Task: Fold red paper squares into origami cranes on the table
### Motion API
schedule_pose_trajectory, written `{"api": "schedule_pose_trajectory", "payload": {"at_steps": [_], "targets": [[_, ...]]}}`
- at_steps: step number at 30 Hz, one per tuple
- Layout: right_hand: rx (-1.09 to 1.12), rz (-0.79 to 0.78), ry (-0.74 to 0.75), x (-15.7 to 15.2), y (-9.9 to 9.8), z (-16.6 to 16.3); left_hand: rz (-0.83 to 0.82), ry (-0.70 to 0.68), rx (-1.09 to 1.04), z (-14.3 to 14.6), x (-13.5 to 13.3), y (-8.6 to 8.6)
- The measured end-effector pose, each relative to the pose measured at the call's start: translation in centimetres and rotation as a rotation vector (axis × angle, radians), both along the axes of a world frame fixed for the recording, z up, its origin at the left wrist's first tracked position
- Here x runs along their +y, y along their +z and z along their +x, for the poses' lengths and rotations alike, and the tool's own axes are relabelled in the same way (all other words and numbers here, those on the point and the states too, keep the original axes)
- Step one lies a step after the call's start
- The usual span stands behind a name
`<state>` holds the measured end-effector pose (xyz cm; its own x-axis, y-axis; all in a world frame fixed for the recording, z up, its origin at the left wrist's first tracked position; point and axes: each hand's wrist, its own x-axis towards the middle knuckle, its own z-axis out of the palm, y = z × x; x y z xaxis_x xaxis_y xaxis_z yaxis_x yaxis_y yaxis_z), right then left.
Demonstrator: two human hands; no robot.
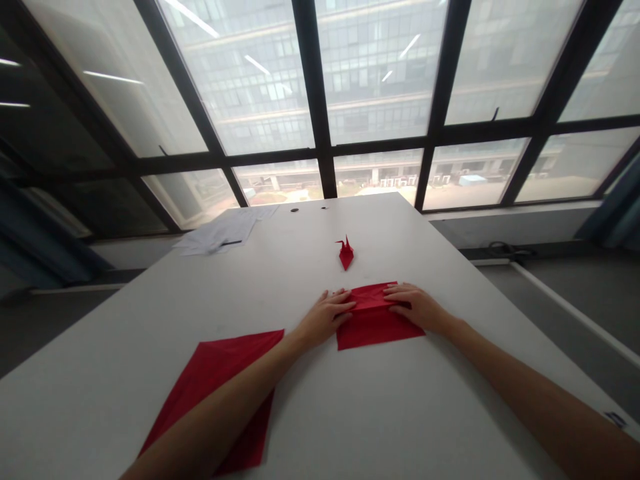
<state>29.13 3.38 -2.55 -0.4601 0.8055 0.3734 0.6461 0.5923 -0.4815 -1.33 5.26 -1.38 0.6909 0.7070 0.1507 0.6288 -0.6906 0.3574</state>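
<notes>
A red sheet of paper lies on the table in front of me, with a crease or raised fold running across it. My left hand is at the left end of this fold, its fingers on top and its thumb just below, gripping the paper. At the right end, my right hand grips it the same way, thumb under the fold line. Just beyond the sheet stands a small red origami crane. Another red sheet of paper lies flat at the left, partly hidden beneath my left forearm.
The white table reaches toward large dark-framed windows. White papers are piled at its far left, with a dark pen-like item on them. A dark cable lies on the floor at the right.
</notes>
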Motion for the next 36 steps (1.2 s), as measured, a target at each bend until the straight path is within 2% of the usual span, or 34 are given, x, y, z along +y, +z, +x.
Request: {"api": "schedule_pose_trajectory", "payload": {"at_steps": [3,7,12,18,21,23,25,28,32,36], "targets": [[0.093,0.049,0.021,0.2,-0.2,0.1,0.018,-0.043,-0.085,0.1,0.2,-0.3],[0.163,0.082,-0.052,0.1,-0.1,0.1,0.011,-0.032,-0.254,0.5,0.3,-0.1],[0.322,0.089,-0.112,-0.4,0.4,-0.4,0.019,0.086,-0.492,0.8,0.0,0.6],[0.639,0.040,-0.323,-1.0,0.9,-2.4,0.082,0.275,-0.641,0.9,-0.2,0.9],[0.700,-0.009,-0.381,-0.8,0.8,-2.9,0.044,0.347,-0.673,1.2,0.1,0.8],[0.650,-0.071,-0.418,-0.6,0.4,-2.9,0.061,0.354,-0.672,1.4,0.1,0.8],[0.555,-0.101,-0.465,-0.4,0.0,-3.0,0.146,0.313,-0.621,1.7,-0.2,0.9],[0.385,-0.079,-0.511,-0.8,-0.4,-3.5,0.217,0.161,-0.382,2.2,-1.2,1.0],[0.077,-0.058,-0.569,-2.1,0.0,-4.5,0.116,-0.115,0.013,2.7,-2.5,1.3],[-0.203,0.104,-0.553,-3.4,1.0,-5.3,0.055,-0.193,0.139,2.7,-2.7,1.4]]}}
